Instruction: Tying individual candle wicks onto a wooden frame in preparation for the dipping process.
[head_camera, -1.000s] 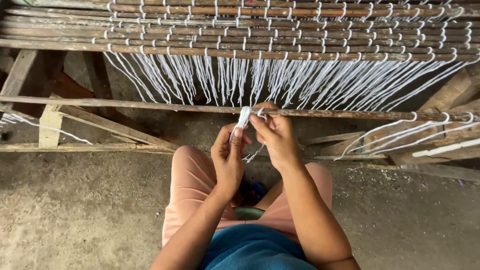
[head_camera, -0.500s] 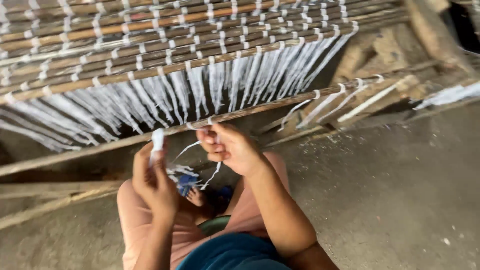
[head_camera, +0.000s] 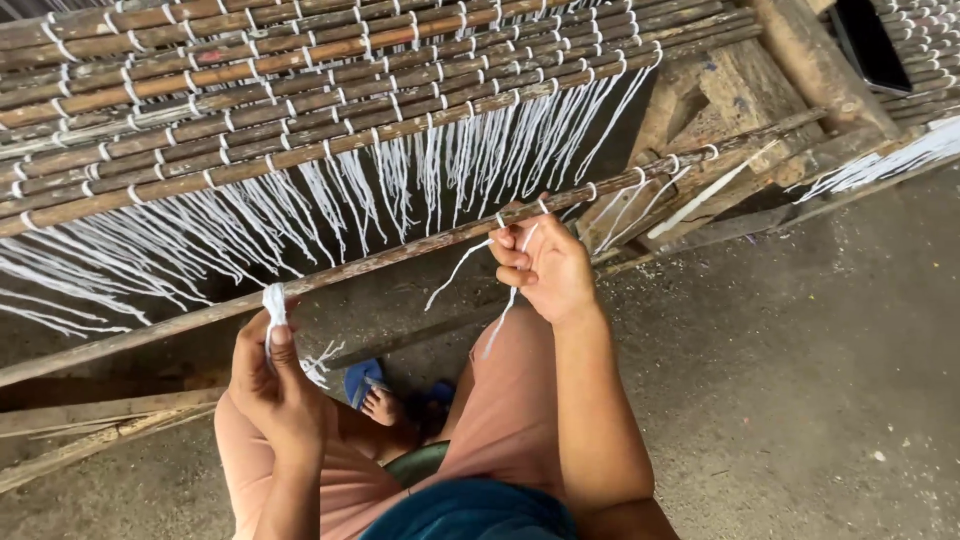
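Note:
A mat of brown bamboo sticks bound with white string fills the upper left, with several loose white strings hanging from its front edge. Below it runs a single long bamboo stick. My right hand is at that stick, pinching a white string whose ends trail down. My left hand is lower and to the left, closed on a small bundle of white string. I sit with knees up in pink trousers, one bare foot on a blue sandal.
A wooden frame of rough beams holds the mat at the upper right. Another bound mat edge and a dark flat object lie at the top right corner. Grey concrete floor spreads to the right. Loose sticks lie at left.
My hands have separated: the right hand rose to the long stick with a string, the left dropped lower left with the bundle. The view swung right and tilted.

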